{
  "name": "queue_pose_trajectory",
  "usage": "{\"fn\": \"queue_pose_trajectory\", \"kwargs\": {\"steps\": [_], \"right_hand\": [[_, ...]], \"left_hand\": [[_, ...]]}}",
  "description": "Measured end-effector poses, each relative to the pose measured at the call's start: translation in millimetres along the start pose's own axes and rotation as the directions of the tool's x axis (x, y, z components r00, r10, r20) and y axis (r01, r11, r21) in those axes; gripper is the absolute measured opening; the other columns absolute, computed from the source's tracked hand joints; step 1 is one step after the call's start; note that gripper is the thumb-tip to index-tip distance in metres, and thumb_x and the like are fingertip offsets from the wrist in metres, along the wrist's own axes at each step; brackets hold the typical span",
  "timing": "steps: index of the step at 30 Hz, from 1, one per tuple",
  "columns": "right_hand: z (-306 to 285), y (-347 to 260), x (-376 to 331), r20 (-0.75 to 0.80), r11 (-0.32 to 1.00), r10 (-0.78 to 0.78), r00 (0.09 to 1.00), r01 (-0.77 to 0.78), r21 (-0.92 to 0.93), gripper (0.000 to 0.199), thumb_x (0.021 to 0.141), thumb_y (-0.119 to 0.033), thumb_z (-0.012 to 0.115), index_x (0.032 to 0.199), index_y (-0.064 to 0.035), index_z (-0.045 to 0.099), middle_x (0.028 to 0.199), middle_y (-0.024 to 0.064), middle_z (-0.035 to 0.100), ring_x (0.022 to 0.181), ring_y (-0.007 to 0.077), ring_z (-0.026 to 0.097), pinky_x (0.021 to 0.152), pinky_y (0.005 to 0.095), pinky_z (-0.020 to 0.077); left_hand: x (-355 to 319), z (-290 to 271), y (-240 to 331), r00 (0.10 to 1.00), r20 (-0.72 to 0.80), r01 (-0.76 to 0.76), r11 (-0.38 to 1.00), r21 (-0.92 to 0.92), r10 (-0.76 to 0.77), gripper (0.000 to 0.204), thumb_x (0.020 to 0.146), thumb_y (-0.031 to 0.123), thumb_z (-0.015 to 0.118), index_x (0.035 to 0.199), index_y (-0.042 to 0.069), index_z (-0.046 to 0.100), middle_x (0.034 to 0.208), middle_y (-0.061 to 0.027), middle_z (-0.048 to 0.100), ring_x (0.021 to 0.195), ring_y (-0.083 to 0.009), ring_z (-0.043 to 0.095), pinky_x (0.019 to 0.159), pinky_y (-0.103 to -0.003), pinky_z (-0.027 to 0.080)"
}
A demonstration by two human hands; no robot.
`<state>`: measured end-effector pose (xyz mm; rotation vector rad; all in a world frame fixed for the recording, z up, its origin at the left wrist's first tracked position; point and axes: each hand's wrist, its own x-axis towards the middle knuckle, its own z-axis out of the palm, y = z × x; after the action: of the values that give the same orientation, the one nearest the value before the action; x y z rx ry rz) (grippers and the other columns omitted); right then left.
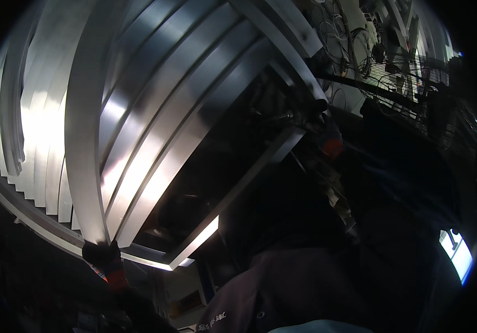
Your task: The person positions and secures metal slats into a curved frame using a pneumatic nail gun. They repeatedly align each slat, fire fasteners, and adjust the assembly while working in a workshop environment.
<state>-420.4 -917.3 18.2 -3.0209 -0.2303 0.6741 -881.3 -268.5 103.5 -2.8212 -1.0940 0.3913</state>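
Note:
My left hand, in a dark glove with an orange cuff, is closed around the lower end of a long silvery metal slat. This slat rises over a row of similar metal slats lying across a rectangular metal frame. My right hand, also gloved with an orange cuff, is at the frame's right-hand corner. Its fingers appear curled, but deep shadow hides what they hold. A dark object with a shiny rod juts out to the left beside it.
More slats fill the left side. Between the last slat and the near frame bar is a dark gap. Tangled cables and a wire mesh are at the upper right. A dark jacket covers my body at the bottom.

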Motion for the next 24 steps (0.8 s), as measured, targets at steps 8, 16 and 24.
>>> {"fn": "queue_pose_trajectory", "kwargs": {"steps": [8, 16, 24], "right_hand": [[-19.5, -42.1, -15.2, -0.168, 0.989, 0.064, 0.984, -0.040, 0.140, 0.071, 0.073, -0.044, 0.073, 0.129, -0.0070, 0.050, 0.125, 0.0195, 0.054, 0.118, 0.0381, 0.049, 0.099, 0.0467, 0.0419], [27.1, 11.9, -5.1, 0.043, 0.969, 0.063, 0.997, -0.072, 0.235, 0.068, 0.077, -0.046, 0.071, 0.128, -0.0061, 0.050, 0.124, 0.0213, 0.056, 0.115, 0.0376, 0.054, 0.095, 0.0450, 0.0446], [3.1, 32.5, 17.5, 0.180, 0.981, -0.071, 0.981, 0.036, 0.191, 0.050, 0.086, -0.037, 0.066, 0.120, -0.0030, 0.055, 0.112, 0.0191, 0.064, 0.105, 0.0348, 0.061, 0.088, 0.0435, 0.0480]], "left_hand": [[-111.4, -11.8, 15.0, 0.989, 0.142, 0.034, 0.999, -0.028, -0.030, 0.090, 0.064, 0.042, 0.083, 0.131, -0.004, 0.045, 0.129, -0.0259, 0.049, 0.121, -0.0428, 0.045, 0.102, -0.053, 0.039], [-137.2, -28.1, 59.8, 0.993, 0.042, -0.105, 0.991, -0.081, 0.108, 0.087, 0.062, 0.037, 0.083, 0.132, -0.002, 0.046, 0.128, -0.0222, 0.051, 0.120, -0.0393, 0.049, 0.100, -0.050, 0.041], [-144.5, -33.6, 67.6, 0.958, 0.251, 0.203, 0.944, -0.261, -0.137, 0.094, 0.058, 0.021, 0.088, 0.136, 0.002, 0.039, 0.134, -0.0173, 0.047, 0.126, -0.0339, 0.045, 0.106, -0.044, 0.038]]}}
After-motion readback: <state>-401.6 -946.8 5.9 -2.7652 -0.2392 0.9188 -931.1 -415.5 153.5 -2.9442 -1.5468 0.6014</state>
